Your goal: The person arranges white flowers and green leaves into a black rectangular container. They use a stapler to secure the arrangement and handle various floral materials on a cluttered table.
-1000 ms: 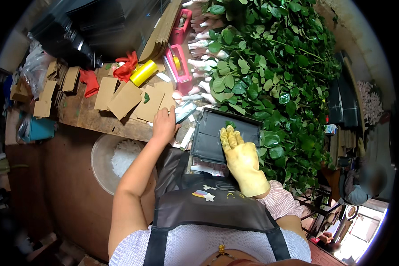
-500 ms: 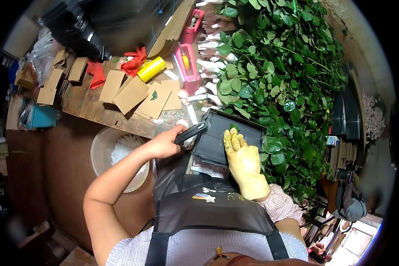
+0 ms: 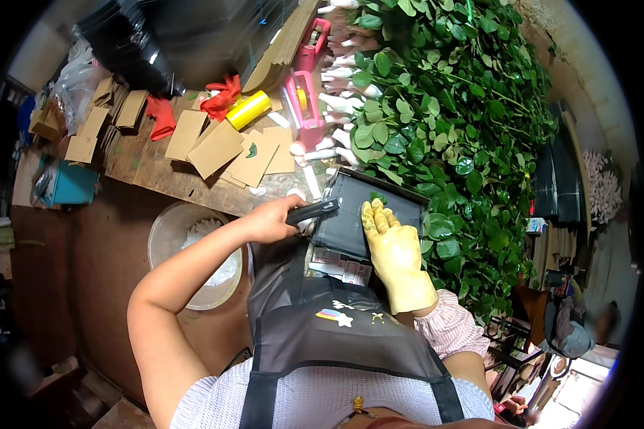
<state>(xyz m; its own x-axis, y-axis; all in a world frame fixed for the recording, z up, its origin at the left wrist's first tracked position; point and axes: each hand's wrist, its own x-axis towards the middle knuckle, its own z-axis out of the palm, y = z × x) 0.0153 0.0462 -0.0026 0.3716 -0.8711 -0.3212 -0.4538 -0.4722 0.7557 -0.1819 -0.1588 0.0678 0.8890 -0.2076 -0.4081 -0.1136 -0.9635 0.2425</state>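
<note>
My left hand (image 3: 275,218) grips a long black tool (image 3: 316,209) by the left edge of the black tray (image 3: 333,179); its exact kind is unclear. Dark flat sheets (image 3: 350,222) lie in the tray, with a small green leaf (image 3: 379,196) on them. My right hand (image 3: 390,247), in a pale yellow rubber glove, rests on these sheets with fingers stretched out, just below the leaf. Beyond the tray are bundles of leafy stems (image 3: 451,143) with white netted tips (image 3: 340,104).
A wooden bench (image 3: 154,168) carries cardboard pieces (image 3: 215,150), red gloves (image 3: 161,118), a yellow roll (image 3: 247,109) and pink tape dispensers (image 3: 308,121). A tub (image 3: 166,239) of white scraps stands below, a teal bin (image 3: 75,182) at left. Another person (image 3: 572,332) is at the far right.
My left hand has taken hold of the black tool and now holds it across the tray's left side. My gloved right hand stays on the sheets, shifted slightly.
</note>
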